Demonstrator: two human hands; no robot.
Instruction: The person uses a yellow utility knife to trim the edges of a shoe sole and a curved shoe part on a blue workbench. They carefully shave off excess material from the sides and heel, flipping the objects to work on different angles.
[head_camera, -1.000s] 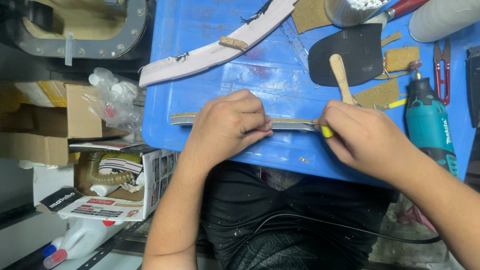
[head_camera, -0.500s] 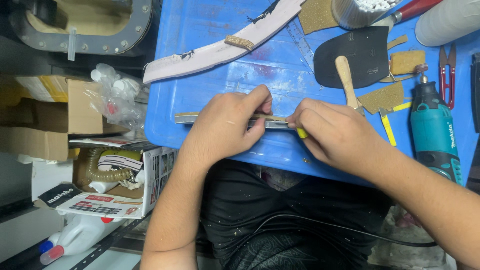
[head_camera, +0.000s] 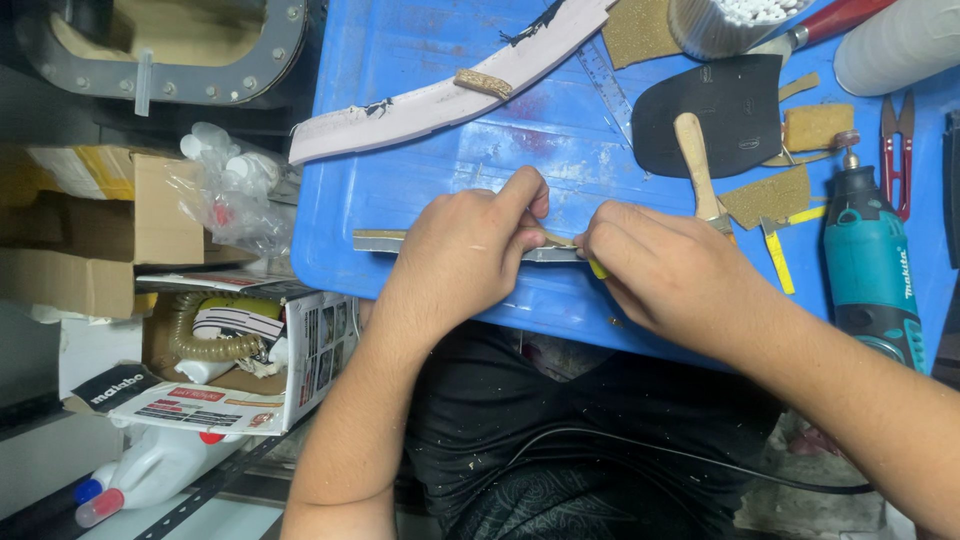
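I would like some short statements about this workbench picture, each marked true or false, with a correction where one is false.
1. The left hand presses down on a long thin strip that lies on the blue lid. True.
2. The right hand holds the wooden-handled brush. False: the brush lies apart on the lid, beyond the hand, which grips a small yellow tool at the strip.
3. The teal rotary tool lies to the right of the right hand. True.
4. The red snips lie in the cardboard box at the left. False: they lie on the lid, at its far right.
5. The dark sole-shaped piece rests on the lid. True.
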